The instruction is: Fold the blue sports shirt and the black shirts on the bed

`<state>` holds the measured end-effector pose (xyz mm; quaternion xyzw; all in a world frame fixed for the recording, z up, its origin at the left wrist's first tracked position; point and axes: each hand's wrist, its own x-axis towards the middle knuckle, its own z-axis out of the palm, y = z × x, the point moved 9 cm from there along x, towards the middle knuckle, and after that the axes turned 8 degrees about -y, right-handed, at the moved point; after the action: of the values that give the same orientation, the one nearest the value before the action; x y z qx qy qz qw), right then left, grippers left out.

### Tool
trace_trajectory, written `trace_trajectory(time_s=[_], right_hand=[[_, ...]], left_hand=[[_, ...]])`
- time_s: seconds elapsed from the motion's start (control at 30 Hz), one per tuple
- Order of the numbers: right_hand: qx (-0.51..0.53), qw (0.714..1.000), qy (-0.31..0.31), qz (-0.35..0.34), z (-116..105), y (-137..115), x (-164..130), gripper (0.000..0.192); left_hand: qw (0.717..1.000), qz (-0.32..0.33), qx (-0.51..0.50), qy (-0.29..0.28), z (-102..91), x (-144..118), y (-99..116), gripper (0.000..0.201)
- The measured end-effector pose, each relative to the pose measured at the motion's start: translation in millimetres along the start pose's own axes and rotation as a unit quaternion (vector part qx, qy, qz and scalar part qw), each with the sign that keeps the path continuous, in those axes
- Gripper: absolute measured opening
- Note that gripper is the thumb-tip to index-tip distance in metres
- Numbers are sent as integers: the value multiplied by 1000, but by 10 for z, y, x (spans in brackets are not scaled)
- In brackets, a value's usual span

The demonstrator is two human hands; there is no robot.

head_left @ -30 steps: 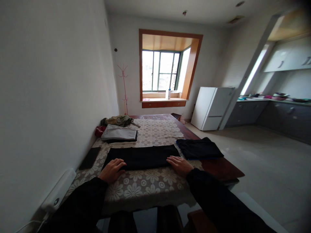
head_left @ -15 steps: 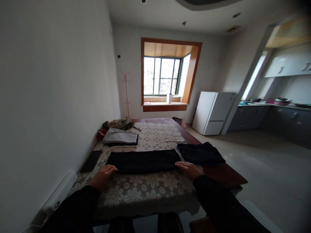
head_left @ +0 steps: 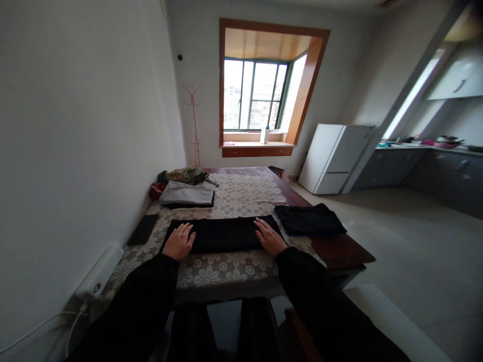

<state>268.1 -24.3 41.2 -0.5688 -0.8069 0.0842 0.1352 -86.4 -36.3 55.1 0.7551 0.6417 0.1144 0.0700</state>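
Observation:
A long black folded garment [head_left: 222,234] lies flat across the flower-patterned tablecloth [head_left: 226,264] in front of me. My left hand [head_left: 180,241] rests palm down on its left end with the fingers spread. On its right end my right hand [head_left: 268,236] lies flat in the same way. Neither hand grips the cloth. Both my arms are in dark sleeves.
Another black folded garment [head_left: 308,219] sits to the right on the bare wooden table [head_left: 341,251]. A grey folded stack [head_left: 186,194] and a crumpled olive garment [head_left: 184,175] lie further back. A dark flat phone [head_left: 143,230] lies left. A white fridge [head_left: 334,158] stands beyond.
Both hands moved from the near edge of the black garment onto its top, palms flat on its two ends. The camera tilted down slightly.

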Motion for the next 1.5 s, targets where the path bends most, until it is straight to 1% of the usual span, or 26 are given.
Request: trace_trajectory(time_s=[0.1,0.13,0.2,0.3,0.4,0.5,0.57,0.67,0.73,0.77,0.83,0.87,0.9,0.97,1.0,1.07,1.23,1.37,1.43,1.5], right_hand=[[-42,990,-36,133,289,133,229,66],[-55,984,-44,164,369,189,259,71],[-72,976,-48,200,482,286,278,76],[-83,971,-37,220,563,383,263,79],[-84,970,-24,228,596,418,250,82],[-86,968,-15,236,573,426,239,84],[-88,966,-27,241,532,424,242,84],[-92,959,-69,260,432,381,276,83],[-101,959,-78,253,348,229,357,79],[-105,966,-74,226,323,88,428,75],[-95,984,-67,136,363,-287,589,68],[-81,990,-71,89,428,-473,658,65],[-63,993,-80,62,515,-613,710,64],[-37,993,-93,58,687,-746,777,65],[-30,993,-95,68,754,-760,794,66],[-26,991,-92,89,837,-744,801,68],[-26,985,-89,142,869,-690,787,68],[-29,982,-106,154,855,-641,803,69],[-37,979,-115,162,795,-476,780,70],[-54,975,-112,186,677,-181,719,70]], left_hand=[[993,-111,26,-18,211,233,-101,63],[991,-132,31,-14,264,267,-140,66],[988,-148,41,6,332,290,-201,68],[987,-152,54,28,385,267,-261,71],[986,-155,61,20,416,251,-276,72],[986,-155,68,9,413,253,-281,73],[985,-153,73,-4,404,265,-297,71],[986,-142,83,-32,406,323,-264,67],[988,-119,85,-42,417,400,-119,64],[990,-100,85,-41,431,449,3,63],[994,-56,81,-37,490,555,321,61],[996,-35,79,-35,535,604,491,60],[996,-18,76,-33,586,647,649,59],[997,0,72,-28,690,709,884,58],[997,3,71,-26,737,727,953,59],[997,5,68,-27,812,742,1010,60],[996,-5,61,-60,910,744,965,62],[996,-9,59,-73,872,739,932,62],[995,-13,57,-75,792,714,816,63],[995,-27,58,-70,673,671,588,63]])
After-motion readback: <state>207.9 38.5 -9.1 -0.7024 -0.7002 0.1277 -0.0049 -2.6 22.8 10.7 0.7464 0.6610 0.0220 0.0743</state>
